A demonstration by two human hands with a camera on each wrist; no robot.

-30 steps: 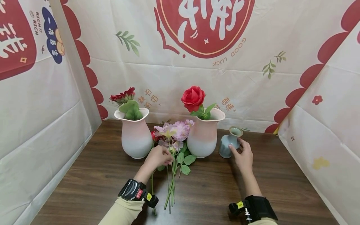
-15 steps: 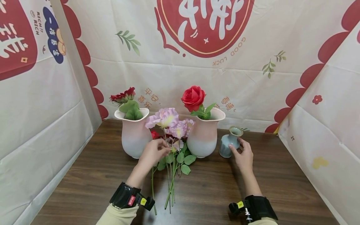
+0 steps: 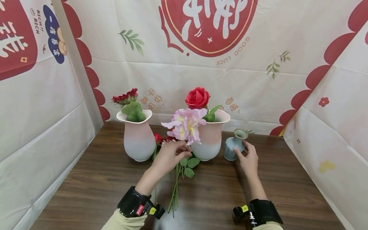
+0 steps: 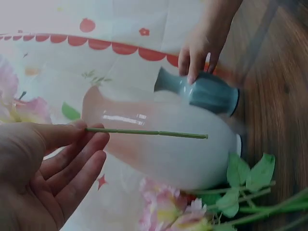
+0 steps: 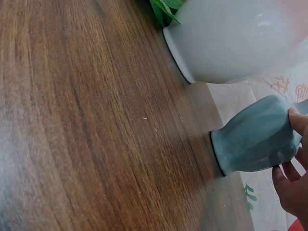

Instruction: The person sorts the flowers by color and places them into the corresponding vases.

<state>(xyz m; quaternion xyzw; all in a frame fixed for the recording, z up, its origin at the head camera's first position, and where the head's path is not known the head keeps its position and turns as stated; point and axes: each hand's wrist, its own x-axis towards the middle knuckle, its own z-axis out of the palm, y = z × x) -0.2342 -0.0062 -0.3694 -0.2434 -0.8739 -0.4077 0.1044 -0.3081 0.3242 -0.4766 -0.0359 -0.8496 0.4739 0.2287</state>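
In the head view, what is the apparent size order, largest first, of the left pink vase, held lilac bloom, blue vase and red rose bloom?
1. Left pink vase
2. Held lilac bloom
3. Blue vase and red rose bloom: too alike to rank.

Your left forearm (image 3: 147,180) slants inward over the table (image 3: 212,198), your left hand (image 3: 172,155) pinching with thumb and forefinger, the other fingers loosely bent. Your right hand (image 3: 249,159) curves, thumb opposite fingers, toward the table's far right corner.
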